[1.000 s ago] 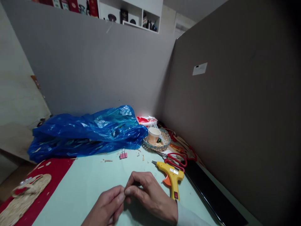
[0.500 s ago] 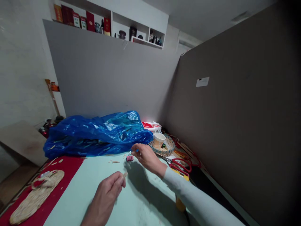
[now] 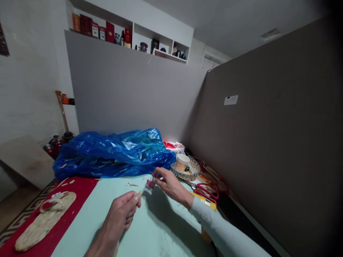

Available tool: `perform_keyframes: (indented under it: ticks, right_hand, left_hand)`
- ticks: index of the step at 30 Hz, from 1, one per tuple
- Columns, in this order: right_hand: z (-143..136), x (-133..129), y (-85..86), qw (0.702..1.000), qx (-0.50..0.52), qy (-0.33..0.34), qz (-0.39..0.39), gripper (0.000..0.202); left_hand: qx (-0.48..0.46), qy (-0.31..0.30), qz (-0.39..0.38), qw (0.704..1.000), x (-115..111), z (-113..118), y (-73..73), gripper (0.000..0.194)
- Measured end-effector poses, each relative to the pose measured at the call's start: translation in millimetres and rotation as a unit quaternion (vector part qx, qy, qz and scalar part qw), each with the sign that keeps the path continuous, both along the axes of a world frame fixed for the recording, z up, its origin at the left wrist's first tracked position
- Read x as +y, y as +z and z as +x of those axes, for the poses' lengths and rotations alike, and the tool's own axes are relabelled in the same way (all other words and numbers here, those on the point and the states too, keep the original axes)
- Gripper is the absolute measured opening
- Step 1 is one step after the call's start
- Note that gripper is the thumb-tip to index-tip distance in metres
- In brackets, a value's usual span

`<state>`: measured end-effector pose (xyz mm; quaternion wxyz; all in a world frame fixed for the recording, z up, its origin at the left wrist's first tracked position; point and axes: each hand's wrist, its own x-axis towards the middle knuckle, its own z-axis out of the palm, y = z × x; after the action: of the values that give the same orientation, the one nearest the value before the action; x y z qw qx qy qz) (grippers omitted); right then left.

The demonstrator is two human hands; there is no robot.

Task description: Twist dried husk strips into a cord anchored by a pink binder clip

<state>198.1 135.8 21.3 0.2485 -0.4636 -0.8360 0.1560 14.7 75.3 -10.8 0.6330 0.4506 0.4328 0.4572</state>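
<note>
My left hand (image 3: 122, 212) pinches a short pale strip (image 3: 139, 193) that sticks up past the thumb and forefinger. To its right and a little farther off, my right hand (image 3: 167, 184) has its fingertips at a pink binder clip (image 3: 150, 184), closed on its wire handle. The clip is tilted above or on the pale green tabletop (image 3: 88, 221), close to the tip of the strip. Whether the clip touches the table is not clear. Small pale scraps (image 3: 132, 185) lie left of the clip.
A blue plastic bag (image 3: 112, 153) spans the back. At right are a woven basket (image 3: 197, 171) with a paper cup (image 3: 182, 161), red-handled scissors (image 3: 207, 191) and a yellow tool (image 3: 205, 201). A woven sandal (image 3: 45, 221) lies on red cloth (image 3: 88, 184) at left.
The pink clip has tilted and is now at my right fingertips; the blue item seen there before no longer shows. The strip in my left hand points up near the clip. The view has shifted slightly.
</note>
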Motion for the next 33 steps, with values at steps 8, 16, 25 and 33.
perform_keyframes:
  ticks: [8,16,25,33]
  right_hand:
    - [29.8,-70.6,-11.9,0.893,0.367,0.067,-0.25,0.029]
    - [41.3,-77.1,-10.3,0.901,0.366,0.108,-0.204,0.025]
    - [45.8,-85.4,-1.0,0.959,0.263,0.041,-0.101,0.026]
    - [44.7,-87.8,2.6,0.975,0.215,0.053,-0.019,0.021]
  left_hand:
    - [0.024,-0.039,-0.015,0.999,-14.6,8.6,9.4,0.04]
    - [0.125,-0.061,0.011,0.99,-31.4,22.8,16.9,0.043]
    - [0.213,-0.021,0.02,0.977,-37.4,20.4,23.6,0.041]
    - [0.291,0.049,0.218,0.93,-45.6,26.5,22.4,0.025]
